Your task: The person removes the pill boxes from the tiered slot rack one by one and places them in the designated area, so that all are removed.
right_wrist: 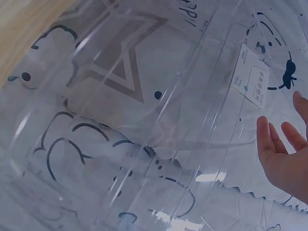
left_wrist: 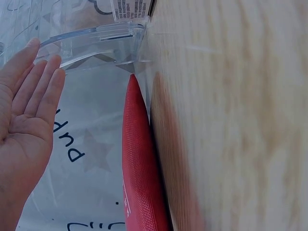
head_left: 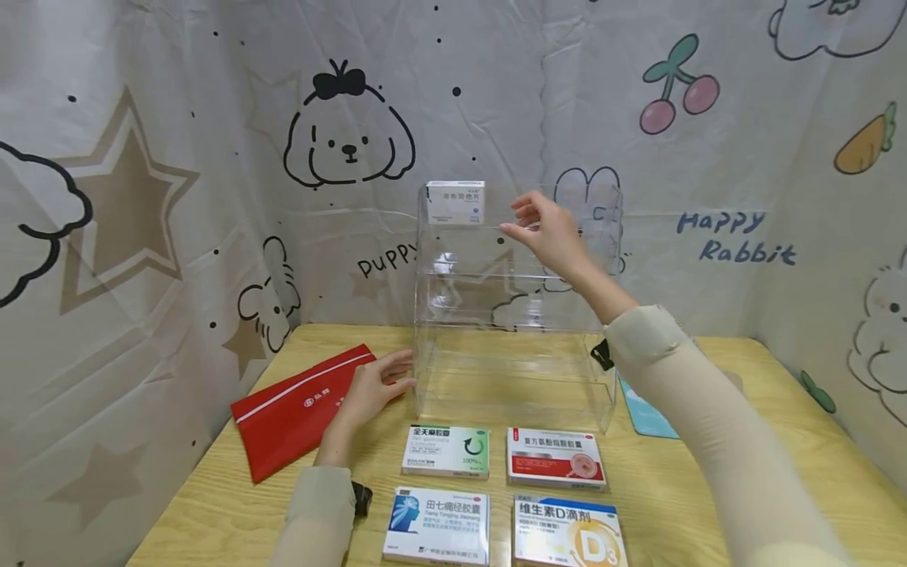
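Note:
A clear acrylic tiered rack [head_left: 513, 346] stands on the table. On its top tier, at the left end, sits a white medicine box [head_left: 456, 203], which the right wrist view shows too. My right hand [head_left: 549, 232] hovers by the top tier, to the right of that box, with loosely bent fingers and nothing in them. My left hand [head_left: 372, 390] is at the rack's lower left side, fingertips right at its edge; in the left wrist view its fingers [left_wrist: 41, 91] are nearly straight and its palm bare.
Before the rack lie a green-and-white box [head_left: 446, 451], a red-and-white box [head_left: 556, 458], a box with a blue head picture [head_left: 437, 526] and a vitamin D box [head_left: 569, 531]. A red pouch [head_left: 305, 409] lies left, a light-blue item [head_left: 648, 409] right, behind the right arm.

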`<state>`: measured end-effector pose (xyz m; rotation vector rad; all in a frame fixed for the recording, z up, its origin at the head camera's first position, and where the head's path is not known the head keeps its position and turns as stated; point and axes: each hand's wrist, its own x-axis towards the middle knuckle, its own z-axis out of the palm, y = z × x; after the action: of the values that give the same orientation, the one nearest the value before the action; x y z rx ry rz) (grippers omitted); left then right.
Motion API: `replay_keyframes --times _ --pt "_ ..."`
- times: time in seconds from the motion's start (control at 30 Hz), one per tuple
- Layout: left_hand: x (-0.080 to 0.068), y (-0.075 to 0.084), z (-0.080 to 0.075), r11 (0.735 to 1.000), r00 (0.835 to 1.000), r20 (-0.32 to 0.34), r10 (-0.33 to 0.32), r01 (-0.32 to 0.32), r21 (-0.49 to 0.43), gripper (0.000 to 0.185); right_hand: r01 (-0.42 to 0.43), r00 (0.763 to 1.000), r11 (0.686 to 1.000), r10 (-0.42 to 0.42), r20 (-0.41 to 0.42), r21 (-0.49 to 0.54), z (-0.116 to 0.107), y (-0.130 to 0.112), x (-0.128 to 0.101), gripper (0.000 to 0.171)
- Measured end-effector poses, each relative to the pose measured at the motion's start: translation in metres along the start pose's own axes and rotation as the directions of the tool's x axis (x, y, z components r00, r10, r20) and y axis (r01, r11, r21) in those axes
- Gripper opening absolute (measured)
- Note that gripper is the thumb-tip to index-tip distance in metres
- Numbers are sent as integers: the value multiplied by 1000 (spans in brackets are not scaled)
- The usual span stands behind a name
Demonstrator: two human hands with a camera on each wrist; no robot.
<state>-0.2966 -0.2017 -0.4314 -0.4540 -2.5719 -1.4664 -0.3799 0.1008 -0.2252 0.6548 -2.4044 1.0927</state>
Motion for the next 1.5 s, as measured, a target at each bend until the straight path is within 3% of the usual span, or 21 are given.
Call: replay_keyframes --times 0.43,0.73,1.03,1.5 --pt "-1 1 0 1000 1000 -14 -8 8 1 51 52 998 989 -48 32 -141 26 -7 54 50" --pt "-1 4 1 1000 1000 -7 -6 6 3 52 -6 995 981 25 93 -195 33 -11 70 50" --pt "-1 1 -2 1000 1000 -8 -24 24 -6 52 -3 998 991 11 56 -134 41 -11 76 38" --pt "-1 2 -1 1000 1000 1 -26 26 -8 53 -75 997 997 75 -7 -33 46 -11 83 28"
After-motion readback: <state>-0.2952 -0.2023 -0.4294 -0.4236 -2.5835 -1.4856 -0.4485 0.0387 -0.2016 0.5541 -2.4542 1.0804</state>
